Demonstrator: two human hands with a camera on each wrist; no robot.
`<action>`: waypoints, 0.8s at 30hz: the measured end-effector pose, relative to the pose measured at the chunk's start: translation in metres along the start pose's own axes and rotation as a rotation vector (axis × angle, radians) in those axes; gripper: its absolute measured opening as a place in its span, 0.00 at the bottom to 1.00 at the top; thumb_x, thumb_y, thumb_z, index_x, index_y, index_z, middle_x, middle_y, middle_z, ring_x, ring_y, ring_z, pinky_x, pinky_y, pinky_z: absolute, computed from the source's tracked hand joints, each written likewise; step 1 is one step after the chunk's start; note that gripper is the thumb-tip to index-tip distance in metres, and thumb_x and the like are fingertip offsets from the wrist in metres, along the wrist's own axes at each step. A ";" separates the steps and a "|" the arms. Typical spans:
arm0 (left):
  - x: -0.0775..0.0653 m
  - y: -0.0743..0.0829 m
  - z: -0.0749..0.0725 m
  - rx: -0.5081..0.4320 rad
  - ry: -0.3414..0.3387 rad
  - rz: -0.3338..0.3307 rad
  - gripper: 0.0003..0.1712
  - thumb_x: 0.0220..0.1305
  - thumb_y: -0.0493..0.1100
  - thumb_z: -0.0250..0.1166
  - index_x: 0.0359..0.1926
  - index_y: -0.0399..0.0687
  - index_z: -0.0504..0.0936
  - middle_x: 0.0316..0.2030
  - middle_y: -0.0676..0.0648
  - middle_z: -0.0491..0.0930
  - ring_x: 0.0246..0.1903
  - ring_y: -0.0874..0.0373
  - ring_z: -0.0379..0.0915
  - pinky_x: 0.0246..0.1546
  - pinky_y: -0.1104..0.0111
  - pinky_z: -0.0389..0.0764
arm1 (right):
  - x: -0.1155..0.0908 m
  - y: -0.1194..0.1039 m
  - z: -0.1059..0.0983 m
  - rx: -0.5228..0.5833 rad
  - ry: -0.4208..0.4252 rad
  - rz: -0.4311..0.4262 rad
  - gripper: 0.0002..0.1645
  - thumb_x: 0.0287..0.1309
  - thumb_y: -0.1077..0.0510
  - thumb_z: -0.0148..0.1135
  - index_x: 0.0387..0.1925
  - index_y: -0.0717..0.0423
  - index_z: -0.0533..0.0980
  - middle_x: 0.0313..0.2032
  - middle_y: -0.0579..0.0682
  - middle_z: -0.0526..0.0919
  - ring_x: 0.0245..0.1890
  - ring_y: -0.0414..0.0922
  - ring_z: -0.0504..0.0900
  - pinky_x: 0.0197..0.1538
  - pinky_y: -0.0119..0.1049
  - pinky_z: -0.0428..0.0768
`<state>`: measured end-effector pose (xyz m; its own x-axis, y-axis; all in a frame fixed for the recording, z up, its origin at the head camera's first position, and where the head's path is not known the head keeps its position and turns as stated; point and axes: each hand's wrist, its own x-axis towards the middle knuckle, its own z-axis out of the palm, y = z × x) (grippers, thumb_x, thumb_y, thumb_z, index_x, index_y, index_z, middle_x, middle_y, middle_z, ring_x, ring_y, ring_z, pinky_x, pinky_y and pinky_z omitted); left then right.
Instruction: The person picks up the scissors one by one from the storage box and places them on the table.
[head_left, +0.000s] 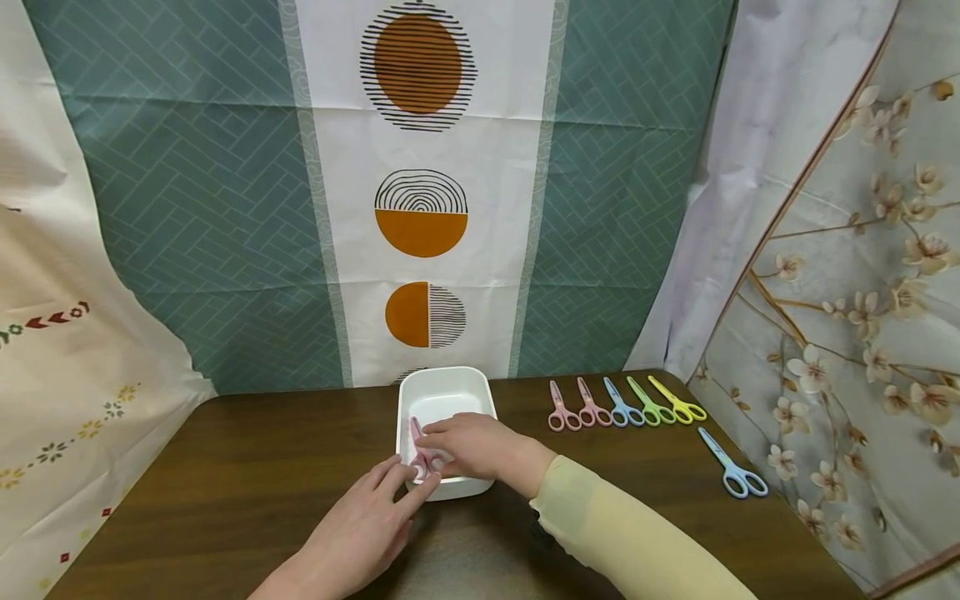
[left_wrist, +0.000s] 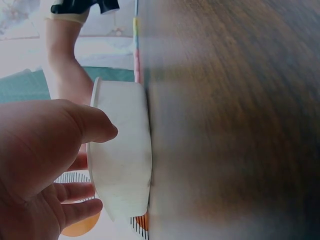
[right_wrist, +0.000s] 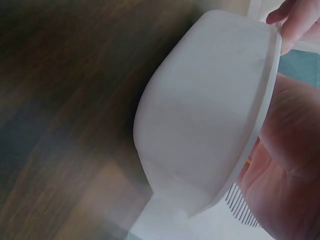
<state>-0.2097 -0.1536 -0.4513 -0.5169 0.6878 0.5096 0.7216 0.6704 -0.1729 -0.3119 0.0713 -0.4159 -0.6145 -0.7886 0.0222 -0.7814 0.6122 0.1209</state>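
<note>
A white bin (head_left: 450,379) stands on the table in the head view. Pink scissors (head_left: 417,429) are inside it along its left side, handles toward me, partly covered by fingers. My right hand (head_left: 468,446) reaches over the right rim into the bin, fingers curled at the pink scissors. In the right wrist view the wall of the bin (right_wrist: 205,100) hides its fingertips. My left hand (head_left: 367,517) holds the bin's near left corner; in the left wrist view its thumb presses the outer wall of the bin (left_wrist: 125,145) and its other fingers lie along the adjoining side.
Right of the bin lies a row of scissors: pink scissors (head_left: 562,408), more pink scissors (head_left: 591,404), blue scissors (head_left: 622,404), green scissors (head_left: 651,404) and yellow scissors (head_left: 677,402). Light-blue scissors (head_left: 731,467) lie nearer the right edge of the wooden table (head_left: 262,458). Patterned curtains (head_left: 187,208) hang behind.
</note>
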 end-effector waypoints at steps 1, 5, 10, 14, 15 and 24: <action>0.000 0.000 0.000 0.000 -0.005 0.000 0.41 0.58 0.42 0.82 0.74 0.54 0.82 0.57 0.44 0.81 0.62 0.39 0.80 0.58 0.48 0.87 | 0.001 0.000 0.000 -0.007 -0.006 -0.004 0.34 0.71 0.45 0.75 0.75 0.39 0.79 0.72 0.39 0.80 0.69 0.41 0.81 0.75 0.38 0.73; 0.000 -0.001 0.000 0.003 -0.007 0.004 0.41 0.58 0.41 0.82 0.74 0.54 0.81 0.57 0.44 0.81 0.62 0.38 0.80 0.58 0.48 0.87 | 0.007 -0.001 0.001 -0.024 -0.035 -0.016 0.34 0.69 0.45 0.77 0.74 0.38 0.79 0.71 0.38 0.81 0.67 0.39 0.82 0.73 0.36 0.75; 0.000 -0.001 0.001 0.007 0.014 0.018 0.41 0.56 0.40 0.82 0.72 0.54 0.81 0.57 0.44 0.81 0.62 0.39 0.79 0.58 0.48 0.87 | 0.012 -0.001 0.003 -0.050 -0.056 -0.033 0.32 0.69 0.44 0.76 0.72 0.37 0.80 0.68 0.36 0.83 0.64 0.36 0.83 0.70 0.33 0.77; 0.001 0.000 0.001 0.006 0.023 0.023 0.41 0.55 0.40 0.82 0.71 0.54 0.82 0.57 0.44 0.81 0.62 0.40 0.79 0.58 0.49 0.87 | 0.015 0.000 0.006 -0.036 -0.074 -0.024 0.31 0.70 0.44 0.76 0.71 0.38 0.81 0.66 0.35 0.84 0.62 0.35 0.84 0.70 0.32 0.77; 0.001 0.000 0.001 0.006 0.025 0.024 0.41 0.55 0.40 0.82 0.71 0.54 0.82 0.57 0.44 0.81 0.62 0.40 0.79 0.58 0.49 0.87 | 0.015 0.000 0.007 -0.033 -0.076 -0.024 0.31 0.70 0.45 0.76 0.71 0.38 0.81 0.66 0.35 0.84 0.61 0.35 0.84 0.70 0.32 0.77; 0.001 0.000 0.002 0.009 0.051 0.028 0.40 0.54 0.38 0.81 0.69 0.53 0.83 0.56 0.44 0.81 0.61 0.41 0.80 0.57 0.50 0.88 | 0.018 0.001 0.012 -0.009 -0.085 -0.016 0.27 0.71 0.45 0.74 0.69 0.35 0.83 0.63 0.34 0.85 0.59 0.33 0.83 0.69 0.32 0.77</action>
<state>-0.2105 -0.1525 -0.4523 -0.4720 0.6913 0.5470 0.7312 0.6536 -0.1951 -0.3252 0.0580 -0.4275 -0.6089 -0.7907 -0.0637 -0.7906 0.5984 0.1299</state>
